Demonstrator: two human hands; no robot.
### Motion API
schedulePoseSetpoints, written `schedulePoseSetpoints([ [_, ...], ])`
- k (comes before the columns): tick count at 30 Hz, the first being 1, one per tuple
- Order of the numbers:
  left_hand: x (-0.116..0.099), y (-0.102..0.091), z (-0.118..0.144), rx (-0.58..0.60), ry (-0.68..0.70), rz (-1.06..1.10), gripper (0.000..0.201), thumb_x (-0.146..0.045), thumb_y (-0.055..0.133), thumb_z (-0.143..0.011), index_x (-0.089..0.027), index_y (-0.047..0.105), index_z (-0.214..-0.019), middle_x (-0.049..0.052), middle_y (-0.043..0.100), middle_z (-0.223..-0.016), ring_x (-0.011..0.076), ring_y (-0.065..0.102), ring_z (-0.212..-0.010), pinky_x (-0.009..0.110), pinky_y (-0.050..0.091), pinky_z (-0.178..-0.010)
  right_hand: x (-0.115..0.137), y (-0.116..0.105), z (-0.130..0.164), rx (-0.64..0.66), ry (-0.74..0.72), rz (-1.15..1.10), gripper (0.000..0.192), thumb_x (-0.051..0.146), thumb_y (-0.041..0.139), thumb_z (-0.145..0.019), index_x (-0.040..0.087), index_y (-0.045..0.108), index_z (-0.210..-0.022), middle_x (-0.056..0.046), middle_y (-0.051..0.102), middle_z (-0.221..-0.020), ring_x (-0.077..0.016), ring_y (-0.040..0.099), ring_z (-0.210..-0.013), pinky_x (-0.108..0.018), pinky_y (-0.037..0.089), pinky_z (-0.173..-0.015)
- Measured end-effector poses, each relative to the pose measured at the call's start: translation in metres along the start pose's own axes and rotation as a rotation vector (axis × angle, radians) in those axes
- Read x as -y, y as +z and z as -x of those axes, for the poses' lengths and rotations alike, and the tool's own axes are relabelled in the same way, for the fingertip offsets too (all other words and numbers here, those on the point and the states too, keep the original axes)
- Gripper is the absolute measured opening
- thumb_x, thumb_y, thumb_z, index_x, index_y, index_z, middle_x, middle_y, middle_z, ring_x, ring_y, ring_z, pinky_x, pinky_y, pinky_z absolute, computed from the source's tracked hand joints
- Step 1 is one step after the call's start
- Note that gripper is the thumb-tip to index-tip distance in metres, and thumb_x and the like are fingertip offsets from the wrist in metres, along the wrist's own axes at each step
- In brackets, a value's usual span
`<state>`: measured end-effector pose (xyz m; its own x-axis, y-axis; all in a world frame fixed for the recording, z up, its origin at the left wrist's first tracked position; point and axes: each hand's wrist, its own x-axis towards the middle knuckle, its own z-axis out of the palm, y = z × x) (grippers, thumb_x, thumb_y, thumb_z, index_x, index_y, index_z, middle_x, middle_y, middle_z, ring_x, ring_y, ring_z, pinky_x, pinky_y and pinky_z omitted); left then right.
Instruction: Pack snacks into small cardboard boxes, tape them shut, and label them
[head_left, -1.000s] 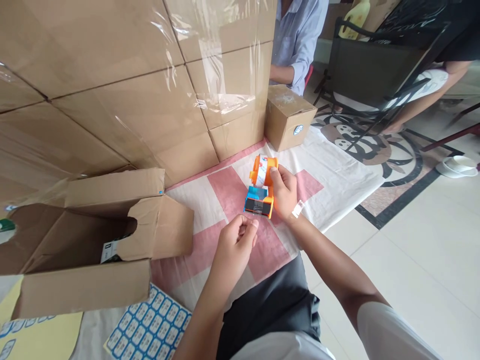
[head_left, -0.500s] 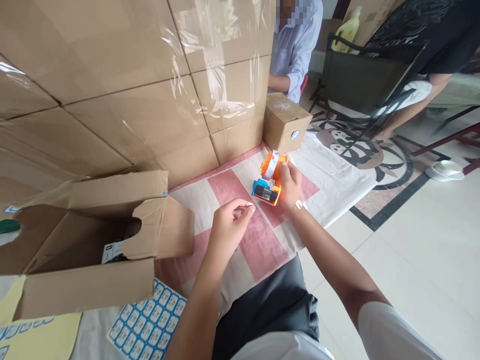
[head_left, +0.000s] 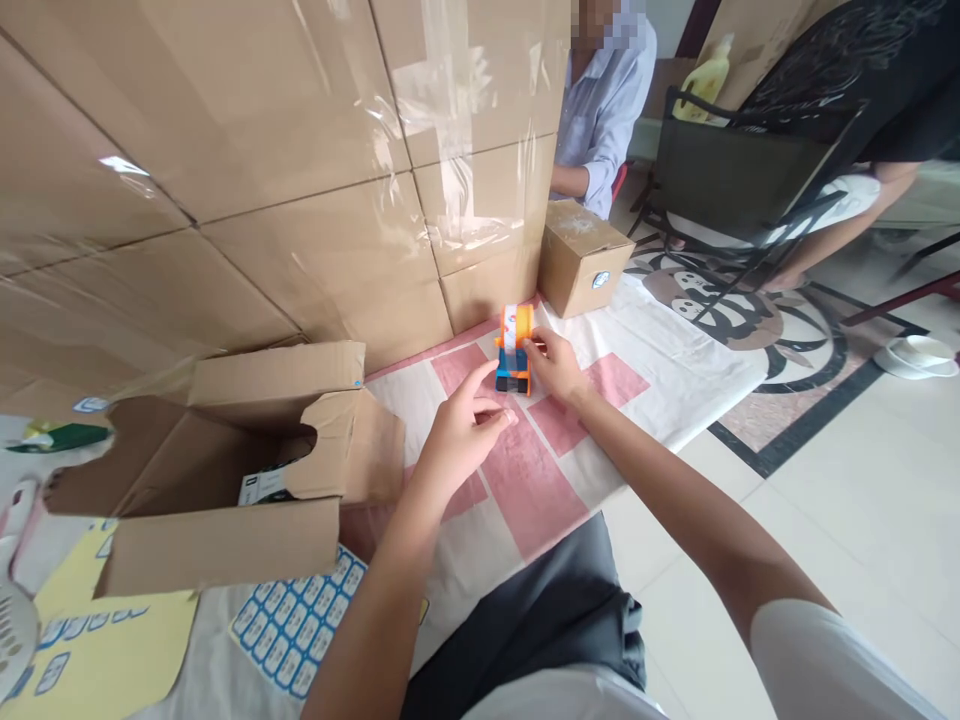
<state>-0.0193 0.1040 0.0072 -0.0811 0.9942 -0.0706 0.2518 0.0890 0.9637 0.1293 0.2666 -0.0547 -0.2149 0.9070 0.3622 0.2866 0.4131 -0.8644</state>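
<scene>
Nothing legible — print on the sticker sheet (head_left: 296, 628) is too small.

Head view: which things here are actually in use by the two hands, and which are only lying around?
In use:
- orange and blue tape dispenser, gripped by the right hand
- left hand, pinched just below the dispenser; what it pinches is too small to tell

Lying about:
- open cardboard box
- blue label sheet
- small sealed box
- wrapped carton stack

Soft, bright daylight fills the scene, with faint shadows. Glare streaks the plastic wrap (head_left: 450, 190) on the stacked cartons (head_left: 247, 180) at far left. Wide-angle distortion bends the edges.
</scene>
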Motion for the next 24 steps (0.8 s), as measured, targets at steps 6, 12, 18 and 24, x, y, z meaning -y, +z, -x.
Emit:
schedulePoseSetpoints([
  [6,-0.018,-0.01,-0.002,-0.058,0.035,-0.09,0.055,-0.025,0.066,-0.086,-0.027,0.05,-0.139,0.002,0.078,-0.092,0.0165,0.067,-0.075,0.027,0.048,-0.066,0.036,-0.029,0.012,0.052,-0.073,0.011,0.039,0.055,0.066,-0.09,0.017,0.071,-0.1,-0.01,0.072,-0.101,-0.0234,0.064,-0.091,-0.036,0.049,-0.076],
  [12,-0.029,-0.009,0.001,-0.045,0.108,-0.14,0.055,-0.022,0.066,-0.087,-0.027,0.051,-0.14,0.0,0.078,-0.091,0.0154,0.067,-0.071,0.027,0.048,-0.069,0.087,-0.046,0.045,0.489,-0.237,-0.022,0.024,0.037,0.063,-0.095,0.02,0.074,-0.083,-0.002,0.074,-0.079,-0.0151,0.061,-0.067,-0.028,0.043,-0.063],
  [18,-0.025,-0.022,-0.008,0.023,-0.025,0.003,0.059,-0.034,0.074,-0.085,-0.019,0.055,-0.139,0.004,0.078,-0.08,0.0123,0.055,-0.043,0.027,0.042,-0.048,0.116,-0.057,0.039,0.206,-0.391,0.099,0.012,0.023,0.066,-0.089,0.021,0.071,-0.078,-0.001,0.07,-0.074,-0.0162,0.059,-0.064,-0.03,0.041,-0.061],
  [24,-0.036,-0.029,-0.036,-0.232,0.107,0.197,0.018,-0.029,0.064,-0.094,-0.015,0.064,-0.105,0.004,0.071,-0.073,0.0107,0.058,-0.053,0.022,0.038,-0.048,0.149,-0.04,0.016,0.101,-0.302,-0.083,0.024,0.036,0.072,-0.089,0.019,0.067,-0.074,-0.002,0.065,-0.069,-0.016,0.059,-0.064,-0.03,0.043,-0.061],
])
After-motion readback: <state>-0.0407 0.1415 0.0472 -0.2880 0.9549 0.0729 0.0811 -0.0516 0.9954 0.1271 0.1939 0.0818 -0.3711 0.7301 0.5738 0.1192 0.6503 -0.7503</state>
